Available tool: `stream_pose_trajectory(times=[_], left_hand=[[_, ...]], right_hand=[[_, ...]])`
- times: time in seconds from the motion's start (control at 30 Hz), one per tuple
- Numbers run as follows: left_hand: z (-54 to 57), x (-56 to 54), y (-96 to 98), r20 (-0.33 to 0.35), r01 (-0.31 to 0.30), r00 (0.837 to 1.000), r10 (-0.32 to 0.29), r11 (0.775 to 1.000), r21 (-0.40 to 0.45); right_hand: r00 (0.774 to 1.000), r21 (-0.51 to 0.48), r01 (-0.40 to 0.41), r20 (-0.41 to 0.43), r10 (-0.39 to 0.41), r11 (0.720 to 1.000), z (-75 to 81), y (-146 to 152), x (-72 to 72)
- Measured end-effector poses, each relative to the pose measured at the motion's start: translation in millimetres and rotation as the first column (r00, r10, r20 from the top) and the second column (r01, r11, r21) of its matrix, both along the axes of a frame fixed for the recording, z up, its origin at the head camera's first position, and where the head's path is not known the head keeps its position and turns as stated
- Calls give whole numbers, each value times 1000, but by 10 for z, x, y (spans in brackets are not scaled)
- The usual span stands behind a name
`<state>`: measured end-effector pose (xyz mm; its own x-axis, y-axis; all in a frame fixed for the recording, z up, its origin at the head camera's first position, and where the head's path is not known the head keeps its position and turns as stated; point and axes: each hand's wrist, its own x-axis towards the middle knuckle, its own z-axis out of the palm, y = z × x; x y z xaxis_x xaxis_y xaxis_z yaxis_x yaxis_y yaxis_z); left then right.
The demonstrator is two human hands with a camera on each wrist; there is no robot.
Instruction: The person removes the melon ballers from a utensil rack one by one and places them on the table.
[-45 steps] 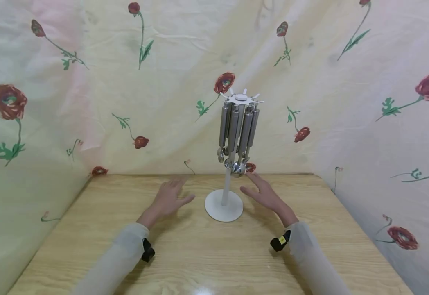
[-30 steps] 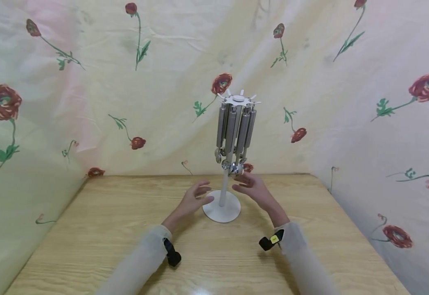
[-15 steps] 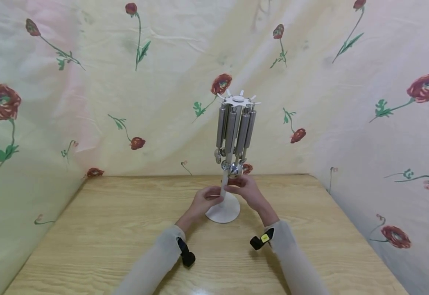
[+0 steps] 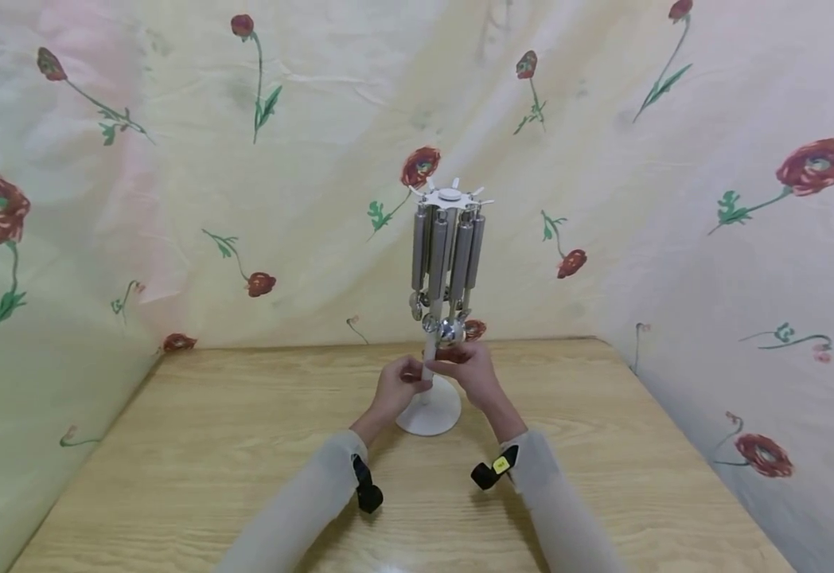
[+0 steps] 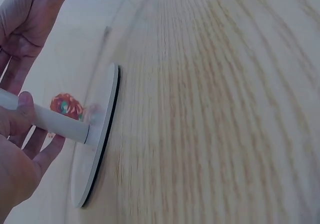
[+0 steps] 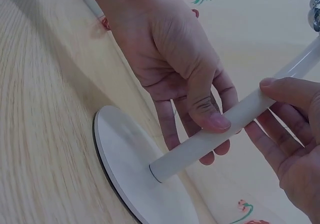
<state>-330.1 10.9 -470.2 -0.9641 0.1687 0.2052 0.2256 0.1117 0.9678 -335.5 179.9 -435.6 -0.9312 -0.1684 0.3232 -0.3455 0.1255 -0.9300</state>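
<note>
A white utensil stand (image 4: 429, 344) with a round base (image 4: 434, 415) stands on the wooden table. Steel utensils (image 4: 440, 259) with shiny rounded ends hang in a ring from its star-shaped top (image 4: 450, 196). My left hand (image 4: 391, 394) pinches the pole low down, thumb across its near side, as the right wrist view shows with the pole (image 6: 180, 159) between thumb and fingers. Just above it, my right hand (image 4: 477, 378) holds the same pole, thumb (image 6: 285, 90) along the front and fingers behind. A shiny round utensil end hangs right over the right hand.
The wood-grain table (image 4: 245, 477) reaches back to a flower-patterned cloth (image 4: 331, 199) hung behind and along both sides. Black wrist cameras are strapped at the left cuff (image 4: 368, 495) and the right cuff (image 4: 485, 476).
Both open hands have come in from either side of the stand and now grip its pole. The whole head view has shifted slightly; the stand shows no clear movement on the table.
</note>
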Motion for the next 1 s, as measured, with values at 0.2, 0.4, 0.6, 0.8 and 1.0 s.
stream_pose_trajectory(times=[0.2,0.4,0.6,0.8,1.0], left_hand=[[-30,20,-149,-7,-47,999,47,999,24],[-6,15,-306,5,-76,997,76,997,25],[26,5,-526,-8,-112,994,112,994,14],[28,-10,-761,-16,-118,993,118,993,-8],[21,9,-989,-38,-77,996,77,997,4]], right_hand=[[1000,-4,-22,15,22,1000,-9,-158,3],[999,2,-15,28,15,1000,0,-332,-20],[997,-15,-19,73,20,1000,10,-557,-72],[996,-67,-57,59,61,996,8,-770,-87],[996,-87,-88,25,91,992,3,-970,-55]])
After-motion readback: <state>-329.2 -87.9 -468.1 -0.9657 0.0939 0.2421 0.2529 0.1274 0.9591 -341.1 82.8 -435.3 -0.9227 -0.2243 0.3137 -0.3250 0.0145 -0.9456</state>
